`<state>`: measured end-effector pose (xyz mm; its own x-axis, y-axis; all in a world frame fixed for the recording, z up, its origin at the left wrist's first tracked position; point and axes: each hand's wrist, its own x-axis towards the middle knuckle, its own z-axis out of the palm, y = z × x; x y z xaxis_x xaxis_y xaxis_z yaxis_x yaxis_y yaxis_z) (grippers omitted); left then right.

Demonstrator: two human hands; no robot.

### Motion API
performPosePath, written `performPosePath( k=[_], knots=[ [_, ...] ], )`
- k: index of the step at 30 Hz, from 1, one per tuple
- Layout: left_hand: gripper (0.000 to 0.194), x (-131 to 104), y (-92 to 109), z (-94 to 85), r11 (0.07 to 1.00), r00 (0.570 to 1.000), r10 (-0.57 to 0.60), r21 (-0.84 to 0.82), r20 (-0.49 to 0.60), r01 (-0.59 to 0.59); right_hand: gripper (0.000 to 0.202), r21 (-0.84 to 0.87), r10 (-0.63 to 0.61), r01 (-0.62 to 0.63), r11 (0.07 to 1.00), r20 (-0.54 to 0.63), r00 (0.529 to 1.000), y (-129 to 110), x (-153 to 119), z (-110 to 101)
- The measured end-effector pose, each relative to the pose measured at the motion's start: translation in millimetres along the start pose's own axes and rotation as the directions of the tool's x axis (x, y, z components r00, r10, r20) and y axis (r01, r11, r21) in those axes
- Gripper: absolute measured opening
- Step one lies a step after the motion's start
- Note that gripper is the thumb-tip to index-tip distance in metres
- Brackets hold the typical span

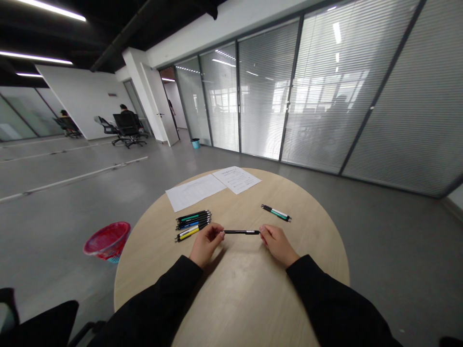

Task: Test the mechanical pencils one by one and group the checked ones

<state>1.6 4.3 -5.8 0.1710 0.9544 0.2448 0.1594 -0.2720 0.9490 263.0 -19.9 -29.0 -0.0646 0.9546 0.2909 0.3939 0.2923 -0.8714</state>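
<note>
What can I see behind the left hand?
Behind the left hand, pens lie side by side, with a paper sheet beyond. The hand hides the right end of the yellow pen and anything beneath.

The black pen [238, 232] seems glossy plastic, the table [246, 299] smooth wood, the sheets [195, 192] matt paper.

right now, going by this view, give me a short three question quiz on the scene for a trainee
1. True or false: the left hand and the right hand each hold a separate pen.
2. What lies on the far side of the table?
3. Fill in: the white-and-green pair of pens lies nearer the ____ hand.

Key:
1. False; one black pen spans between them, an end at each.
2. Two sheets of paper.
3. Right.
</note>
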Motion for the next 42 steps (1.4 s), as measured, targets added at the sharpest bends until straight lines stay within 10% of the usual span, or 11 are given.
performPosePath(
  k=[13, 24, 32, 42],
  knots=[
    [0.033, -6.5, 26.4, 18.8, 0.881, 0.986, -0.16, -0.458, -0.045, 0.122, 0.027, 0.038, -0.072, 0.066, 0.997, 0.169, 0.983, -18.3, -7.2, 11.6],
    [0.029, -6.5, 30.1, 25.7, 0.959, 0.997, -0.063, -0.28, -0.048, 0.047, 0.018, -0.237, -0.18, 0.23, 0.944, 0.215, 0.96, -39.1, -22.6, 24.5],
    [0.032, -10.5, 40.1, 30.8, 0.992, 1.0, -0.008, -0.13, -0.023, 0.005, 0.046, -0.377, -0.373, 0.535, 0.756, 0.423, 0.826, -59.3, -33.0, 29.9],
    [0.03, -11.6, 43.2, 33.0, 0.995, 0.997, 0.051, -0.093, 0.062, -0.045, 0.017, -0.496, -0.389, 0.554, 0.669, 0.401, 0.829, -59.0, -34.2, 35.2]
  ],
)
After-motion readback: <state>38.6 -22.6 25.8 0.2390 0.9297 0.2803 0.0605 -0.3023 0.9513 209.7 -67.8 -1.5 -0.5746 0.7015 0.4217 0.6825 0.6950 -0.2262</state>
